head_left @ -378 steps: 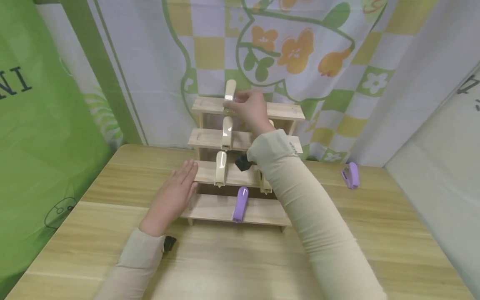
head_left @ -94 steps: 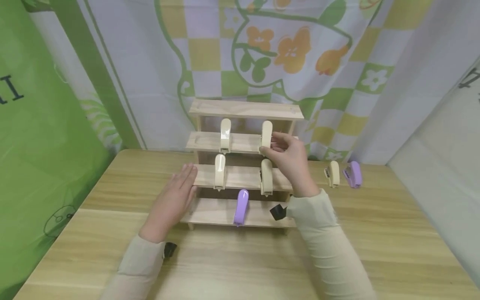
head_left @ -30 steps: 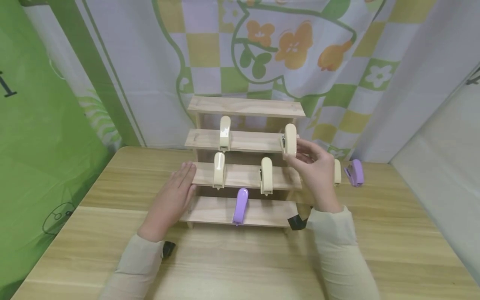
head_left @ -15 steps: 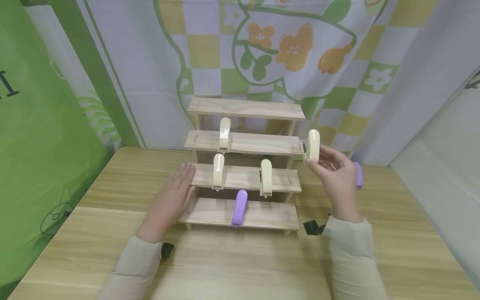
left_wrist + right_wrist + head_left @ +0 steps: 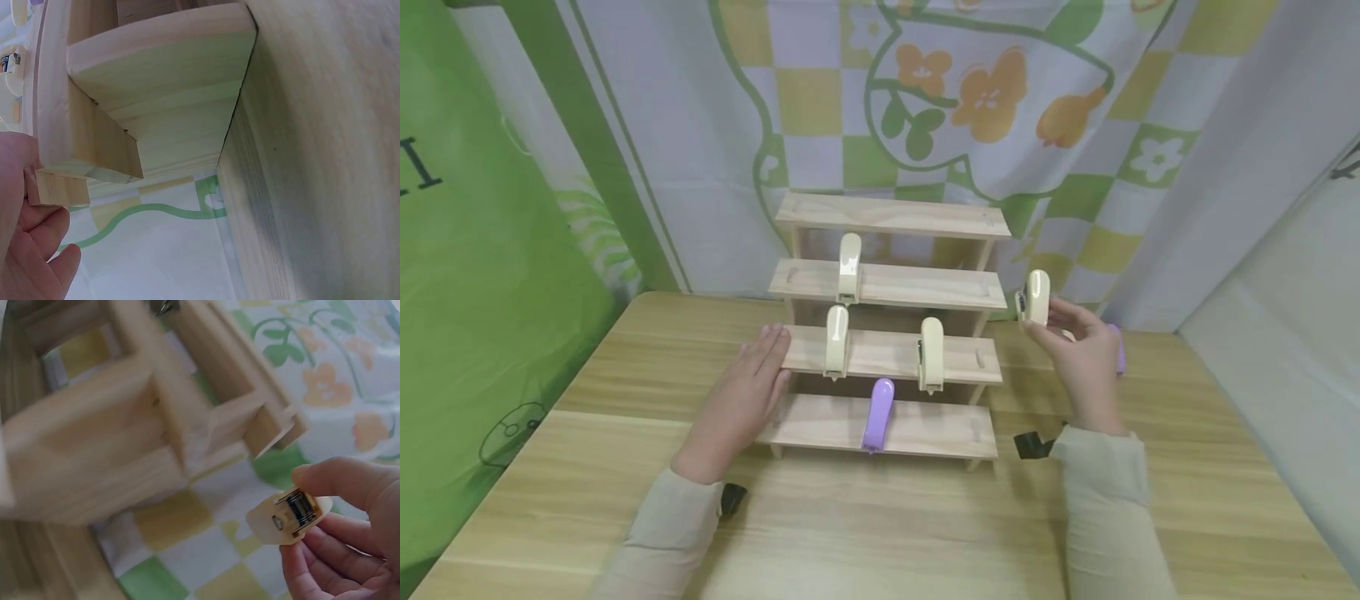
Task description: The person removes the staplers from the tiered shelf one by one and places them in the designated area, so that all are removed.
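My right hand (image 5: 1082, 354) pinches a cream mini stapler (image 5: 1037, 297) upright in the air, right of the stepped wooden rack (image 5: 895, 287). In the right wrist view its end with the metal spring part faces the camera, thumb above and fingers below. My left hand (image 5: 737, 400) rests against the left end of the rack's second shelf from the bottom, fingers straight in the head view. One cream stapler (image 5: 848, 268) sits on the third shelf up. Below it stand a left cream stapler (image 5: 837, 342) and a right cream stapler (image 5: 931, 354). A purple stapler (image 5: 877, 415) leans on the lowest shelf.
Another purple stapler (image 5: 1115, 350) stands on the wooden table (image 5: 880, 525) behind my right hand, mostly hidden. The top shelf (image 5: 891, 214) is bare. A patterned curtain (image 5: 820, 100) hangs close behind the rack, and a green cloth (image 5: 467, 275) covers the left side.
My right hand took the right-hand cream stapler off the third shelf and carried it right, past the rack's end. Earlier, a cream stapler left the top shelf. My left hand stays put.
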Tool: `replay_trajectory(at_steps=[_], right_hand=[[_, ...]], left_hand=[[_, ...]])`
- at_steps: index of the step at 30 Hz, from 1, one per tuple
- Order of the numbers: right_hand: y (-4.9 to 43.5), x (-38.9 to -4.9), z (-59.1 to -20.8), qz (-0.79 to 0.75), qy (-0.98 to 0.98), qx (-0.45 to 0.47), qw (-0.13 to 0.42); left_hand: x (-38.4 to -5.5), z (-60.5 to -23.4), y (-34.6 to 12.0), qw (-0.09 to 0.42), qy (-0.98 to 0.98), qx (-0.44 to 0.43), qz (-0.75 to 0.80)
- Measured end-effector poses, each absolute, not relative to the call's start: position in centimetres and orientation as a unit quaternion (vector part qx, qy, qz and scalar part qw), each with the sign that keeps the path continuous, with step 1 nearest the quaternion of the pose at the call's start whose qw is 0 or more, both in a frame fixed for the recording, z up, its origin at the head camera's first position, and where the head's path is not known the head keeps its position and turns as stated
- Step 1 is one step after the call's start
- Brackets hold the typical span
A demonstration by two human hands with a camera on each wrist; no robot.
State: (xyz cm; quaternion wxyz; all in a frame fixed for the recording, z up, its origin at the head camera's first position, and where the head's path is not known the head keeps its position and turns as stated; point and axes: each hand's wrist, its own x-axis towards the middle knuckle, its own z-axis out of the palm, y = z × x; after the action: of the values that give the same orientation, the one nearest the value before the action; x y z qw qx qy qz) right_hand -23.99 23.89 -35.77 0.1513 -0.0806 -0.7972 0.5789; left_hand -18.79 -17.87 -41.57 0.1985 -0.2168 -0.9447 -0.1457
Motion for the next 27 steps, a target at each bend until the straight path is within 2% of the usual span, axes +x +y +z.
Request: replay_trajectory(at_steps=[7, 19, 27], right_hand=[[25.1, -25.4, -38.0, 0.52, -0.843, -0.087, 0.102], [26.1, -26.5, -40.4, 0.504, -0.856, -0.066, 0.092], [26.6, -26.4, -41.4, 0.485, -0.869, -0.077, 0.059]], left_hand=[[-18.8, -41.6, -18.0, 0.203, -0.943, -0.22, -0.143], [-18.8, -41.6, -18.0, 0.208, -0.942, -0.22, -0.146], [-18.9, -41.6, -17.9, 0.203, -0.944, -0.218, -0.144]])
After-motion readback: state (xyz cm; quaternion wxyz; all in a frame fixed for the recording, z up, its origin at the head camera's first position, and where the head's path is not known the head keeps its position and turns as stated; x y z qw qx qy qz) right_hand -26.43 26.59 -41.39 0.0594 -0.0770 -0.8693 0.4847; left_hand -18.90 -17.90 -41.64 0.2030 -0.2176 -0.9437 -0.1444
